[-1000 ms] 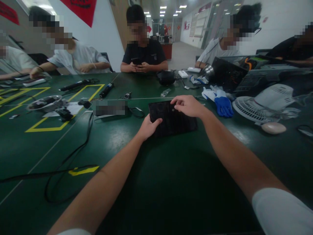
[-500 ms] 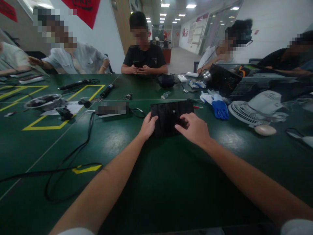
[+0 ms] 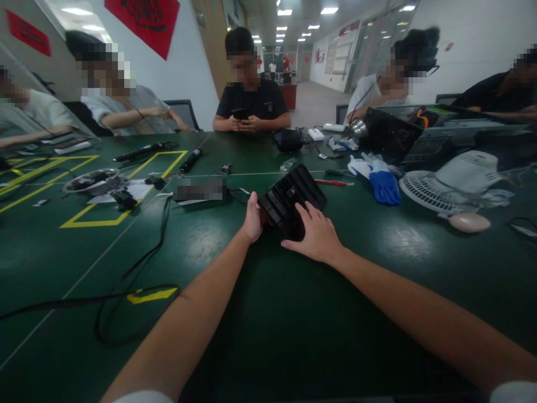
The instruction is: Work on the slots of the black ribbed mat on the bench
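Observation:
A black, flat, rectangular object [image 3: 300, 187] with ridges and a small round metal fitting is held tilted above the green table [image 3: 268, 313]. My left hand [image 3: 253, 219] grips its left corner, thumb up along the edge and the other fingers hidden behind it. My right hand [image 3: 315, 230] lies against its lower right side with fingers spread, the fingertips near the round fitting. A red pen-like item [image 3: 334, 182] lies just beyond it to the right.
To the right lie blue and white gloves [image 3: 384, 186], a white fan part [image 3: 436, 184] and a black device. On the left are a boxy adapter [image 3: 199, 190], a metal ring [image 3: 94, 182] and a long black cable [image 3: 163, 235]. Several people sit around the table.
The black object has turned from level to tilted, its right side swung up and away. My right hand has moved left and down along it. The camera view has shifted slightly left.

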A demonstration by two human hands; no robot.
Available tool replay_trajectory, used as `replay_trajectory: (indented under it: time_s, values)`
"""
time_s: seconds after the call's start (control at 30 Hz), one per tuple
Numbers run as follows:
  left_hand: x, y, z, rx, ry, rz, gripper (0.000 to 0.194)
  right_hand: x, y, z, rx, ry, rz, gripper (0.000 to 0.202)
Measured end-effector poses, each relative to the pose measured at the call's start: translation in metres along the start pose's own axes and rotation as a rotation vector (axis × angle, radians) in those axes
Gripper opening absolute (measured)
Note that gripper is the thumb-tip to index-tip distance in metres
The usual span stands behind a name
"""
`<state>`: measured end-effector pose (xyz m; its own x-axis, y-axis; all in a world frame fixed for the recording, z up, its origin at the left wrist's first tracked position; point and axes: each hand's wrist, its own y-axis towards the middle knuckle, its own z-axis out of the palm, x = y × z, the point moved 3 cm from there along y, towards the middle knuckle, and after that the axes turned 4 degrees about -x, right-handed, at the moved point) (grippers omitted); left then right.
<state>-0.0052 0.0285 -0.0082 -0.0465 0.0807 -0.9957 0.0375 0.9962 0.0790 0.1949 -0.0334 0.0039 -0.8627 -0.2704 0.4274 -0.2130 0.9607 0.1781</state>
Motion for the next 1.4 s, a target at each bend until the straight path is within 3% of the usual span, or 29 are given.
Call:
replay_trajectory:
  time_s: [0.17,0.3,0.43,0.57,0.7,0.83,1.1,1.27,1.4]
  values:
    - [-0.005,-0.001,0.002,0.094,-0.068,-0.087,0.091,-0.024,0.005,-0.018,-0.017,-0.066,-0.015,0.085]
    - [-0.007,-0.002,0.003,0.123,-0.053,-0.082,0.083,-0.064,0.002,-0.037,-0.084,-0.137,-0.007,0.062]
    - [-0.007,-0.003,0.004,0.130,-0.047,-0.073,0.075,-0.118,-0.006,-0.052,-0.149,-0.203,0.024,0.058]
    - [-0.007,-0.003,0.004,0.115,-0.015,-0.060,0.059,-0.173,-0.013,-0.069,-0.227,-0.221,0.196,0.056]
    - [-0.007,-0.001,0.004,0.092,0.044,-0.032,0.042,-0.207,-0.015,-0.081,-0.311,-0.224,0.314,0.059]
    - [-0.004,0.001,0.003,0.096,0.118,-0.024,0.030,-0.213,-0.012,-0.082,-0.350,-0.205,0.309,0.066]
    - [0.003,0.003,0.002,0.138,0.203,0.015,0.025,-0.218,-0.008,-0.075,-0.343,-0.157,0.290,0.075]
    - [-0.016,0.001,-0.004,0.102,0.282,0.033,0.026,-0.219,-0.007,-0.072,-0.383,-0.121,0.298,0.078]
    - [-0.046,0.010,-0.032,-0.067,0.391,0.123,0.032,-0.214,-0.008,-0.072,-0.357,-0.127,0.338,0.077]
